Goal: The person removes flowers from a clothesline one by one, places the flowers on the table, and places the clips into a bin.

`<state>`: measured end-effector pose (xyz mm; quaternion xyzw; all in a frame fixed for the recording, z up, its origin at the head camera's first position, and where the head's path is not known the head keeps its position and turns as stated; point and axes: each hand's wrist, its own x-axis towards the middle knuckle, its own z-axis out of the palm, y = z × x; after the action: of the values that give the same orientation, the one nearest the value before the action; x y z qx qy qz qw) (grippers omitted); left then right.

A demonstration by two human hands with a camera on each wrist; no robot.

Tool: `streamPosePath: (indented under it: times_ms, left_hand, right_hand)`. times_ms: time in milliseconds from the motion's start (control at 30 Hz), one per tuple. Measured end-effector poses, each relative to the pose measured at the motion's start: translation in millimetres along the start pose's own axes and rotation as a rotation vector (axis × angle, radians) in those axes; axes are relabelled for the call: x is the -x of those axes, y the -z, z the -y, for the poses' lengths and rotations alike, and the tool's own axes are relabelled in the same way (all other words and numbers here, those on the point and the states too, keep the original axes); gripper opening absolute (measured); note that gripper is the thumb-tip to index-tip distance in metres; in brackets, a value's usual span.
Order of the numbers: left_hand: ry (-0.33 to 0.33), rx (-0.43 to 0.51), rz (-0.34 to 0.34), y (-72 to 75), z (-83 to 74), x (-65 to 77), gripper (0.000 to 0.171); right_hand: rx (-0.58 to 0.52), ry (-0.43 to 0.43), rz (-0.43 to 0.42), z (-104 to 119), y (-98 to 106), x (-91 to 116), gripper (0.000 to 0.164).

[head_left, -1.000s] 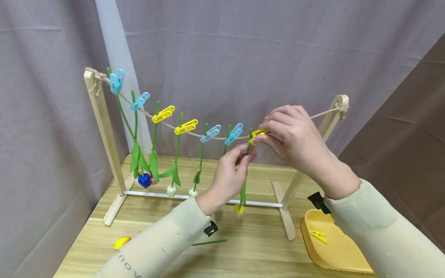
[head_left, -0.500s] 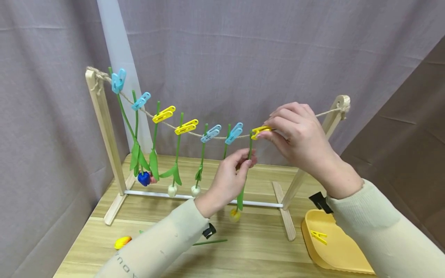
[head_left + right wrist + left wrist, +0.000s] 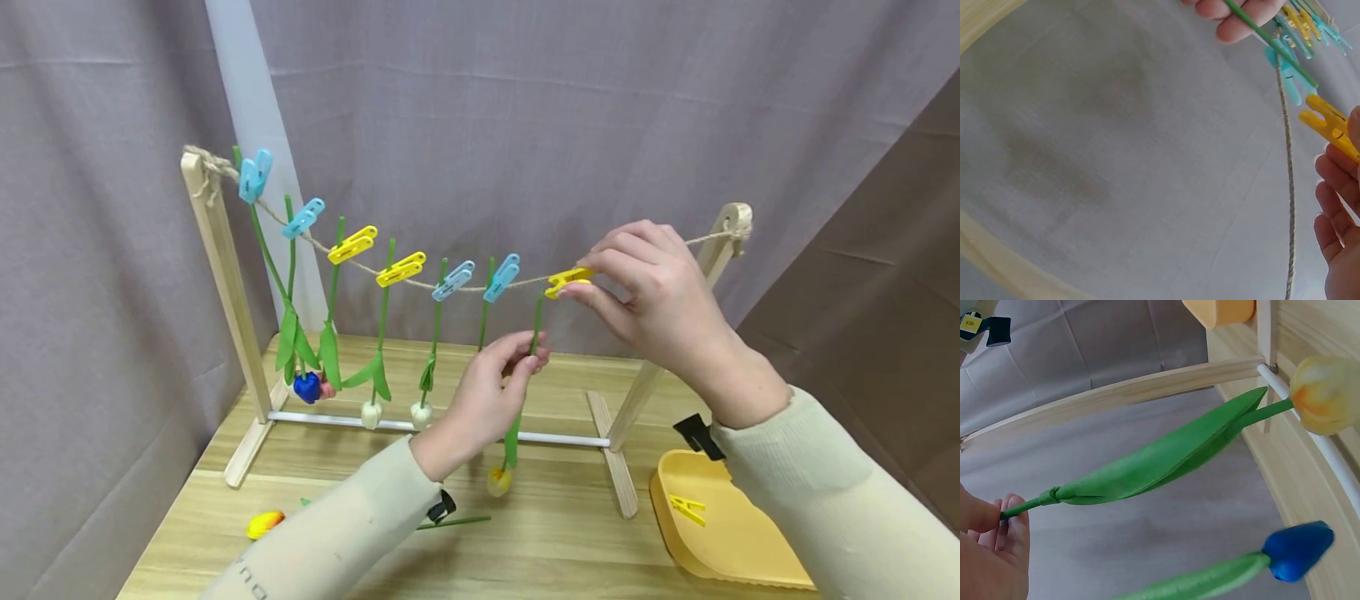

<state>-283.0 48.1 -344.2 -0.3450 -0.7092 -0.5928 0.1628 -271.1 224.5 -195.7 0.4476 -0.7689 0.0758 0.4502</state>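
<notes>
My left hand [image 3: 487, 387] pinches the green stem of a pale yellow artificial tulip [image 3: 1325, 394], which hangs bloom down. The stem's cut end points up, just below the twine [image 3: 420, 288]. Between thumb and fingers, my right hand [image 3: 652, 292] squeezes a yellow clothespin [image 3: 1335, 128]. Its jaws are spread, and the right wrist view shows it apart from both the stem tip and the twine. Left of the hands, several tulips hang upside down from blue [image 3: 502, 277] and yellow clothespins [image 3: 401, 270]. A blue tulip [image 3: 1300, 550] shows below in the left wrist view.
A wooden stand with a left post [image 3: 225, 283], a right post [image 3: 720, 258] and a low white rod [image 3: 562, 439] carries the twine. A yellow tray [image 3: 738, 533] holds another yellow clothespin [image 3: 687, 510]. An orange-yellow tulip [image 3: 265, 524] lies on the table, partly behind the left sleeve.
The yellow clothespin has come off the stem and twine and moved slightly up and right. My left hand has lowered the tulip a little to the left. The twine's middle has risen slightly.
</notes>
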Motion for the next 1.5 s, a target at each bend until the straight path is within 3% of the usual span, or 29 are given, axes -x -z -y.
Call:
streamPosePath:
  times_ms: [167,400,633,867,1133,1267,1400,1500]
  left_hand:
    - [-0.004,-0.019,0.007,6.6,0.8,8.4,0.027]
    - [-0.006,-0.063,0.035,20.8,0.0,22.9,0.025]
    - [-0.026,-0.115,0.037,30.3,0.9,31.2,0.023]
    - [-0.055,-0.169,0.09,42.2,1.6,43.0,0.027]
    - [-0.085,-0.33,0.25,55.7,1.8,63.7,0.036]
    - [-0.134,-0.44,0.316,59.6,-1.1,70.7,0.038]
    - [-0.135,-0.576,0.393,62.4,-5.1,80.5,0.037]
    - [-0.145,-0.657,0.415,61.6,-4.7,87.3,0.04]
  right_hand:
    - [-0.004,-0.021,-0.017,1,1,4,0.036]
    - [-0.062,0.009,-0.079,9,-2,7,0.032]
    - [-0.079,0.018,-0.001,13,-5,13,0.025]
    - [-0.056,0.0,0.057,12,-8,25,0.029]
    - [-0.093,-0.054,0.111,14,-13,44,0.03]
    - [-0.089,-0.136,0.169,15,-16,61,0.025]
    - [-0.077,-0.223,0.224,18,-18,83,0.029]
    - [-0.076,-0.252,0.228,18,-20,98,0.026]
